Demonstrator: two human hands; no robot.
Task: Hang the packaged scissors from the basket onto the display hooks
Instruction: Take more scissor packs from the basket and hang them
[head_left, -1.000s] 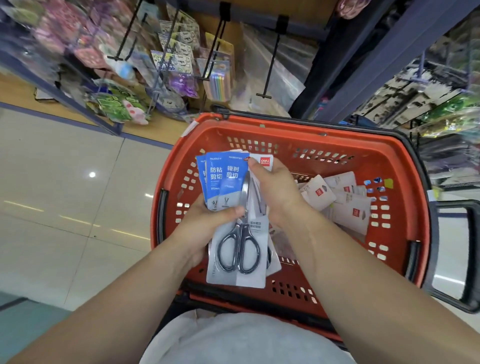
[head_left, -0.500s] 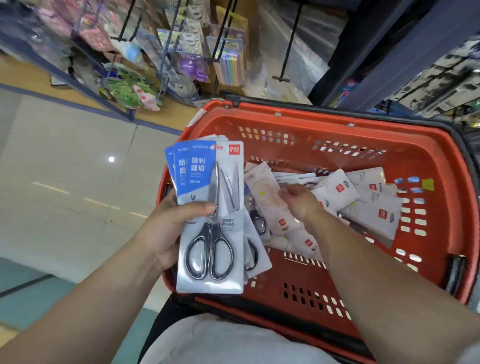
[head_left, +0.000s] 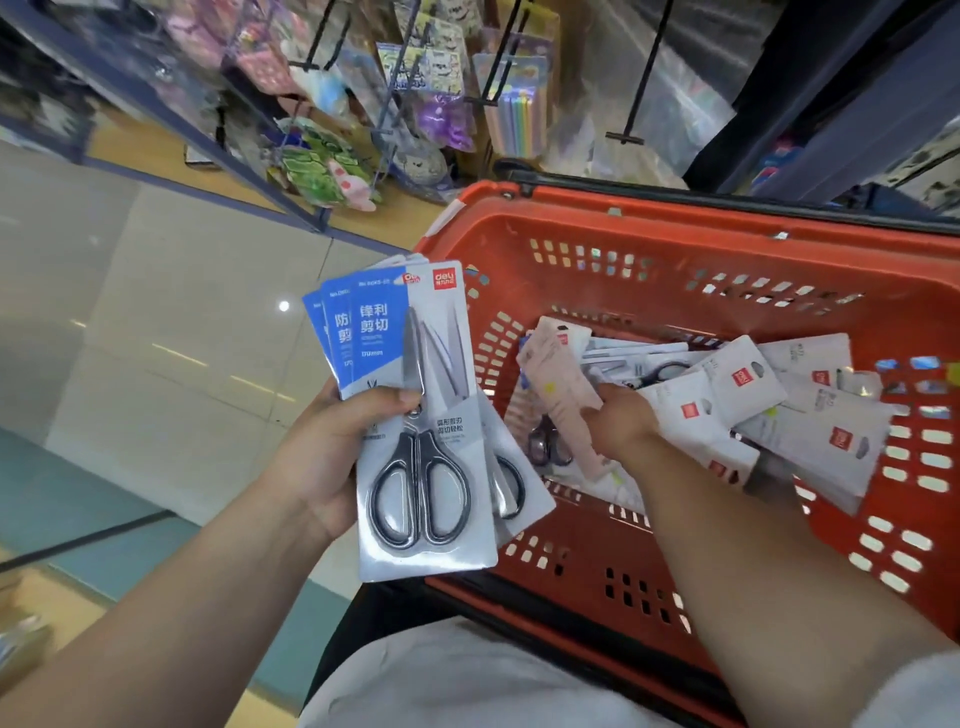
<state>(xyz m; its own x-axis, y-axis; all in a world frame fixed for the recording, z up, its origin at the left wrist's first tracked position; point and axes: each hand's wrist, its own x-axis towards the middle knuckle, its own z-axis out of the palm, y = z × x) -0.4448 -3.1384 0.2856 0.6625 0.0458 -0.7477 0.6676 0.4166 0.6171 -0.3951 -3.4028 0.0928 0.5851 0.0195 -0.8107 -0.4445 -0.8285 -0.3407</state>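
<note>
1. fanned scissors packs (head_left: 421, 431) are clamped in the left hand (head_left: 317, 457) beside the basket (head_left: 649, 234).
2. a pack (head_left: 563, 379) inside is pinched by the right hand (head_left: 621, 421).
3. the fan could be spilled if that grip is loosened.

Left hand (head_left: 322, 457) grips a fanned stack of packaged scissors (head_left: 415, 415), thumb across the front card, at the near left rim of the red basket (head_left: 571, 200). Right hand (head_left: 621, 421) holds a pale package (head_left: 566, 384) inside the basket, beside loose packages (head_left: 727, 395). Black display hooks (head_left: 649, 73) stand beyond the basket's far side.
</note>
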